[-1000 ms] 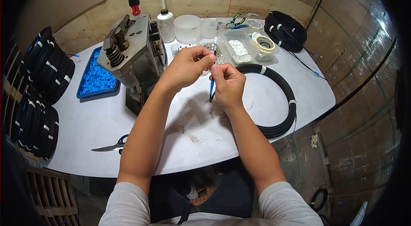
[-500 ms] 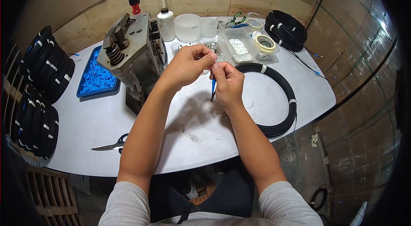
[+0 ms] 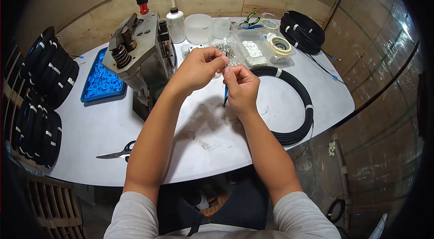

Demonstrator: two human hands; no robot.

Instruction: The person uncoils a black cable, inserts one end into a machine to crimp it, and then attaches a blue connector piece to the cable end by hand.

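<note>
My left hand (image 3: 202,69) is raised above the middle of the table, thumb and forefinger pinched on something too small to make out. Close beside it, my right hand (image 3: 243,87) has its fingers closed around a thin blue-and-black piece (image 3: 226,92) that resembles a cable end. Its dark tip points down toward the table; the upper part is hidden by the fingers. Just beyond the hands lie small metal parts (image 3: 232,53) in a clear tray. To the right of my right hand rests a coil of black cable (image 3: 303,96) bound with white bands.
A metal press-like machine (image 3: 144,53) stands left of my hands, beside a blue tray (image 3: 103,99) of small blue pieces. Scissors (image 3: 115,155) lie near my left forearm. At the back are a white bottle (image 3: 176,26), tubs (image 3: 198,29), tape (image 3: 280,45) and another coil (image 3: 302,31).
My right hand has shifted very slightly, and a little more gap shows between the fingertips of the two hands. Both hands keep their grip.
</note>
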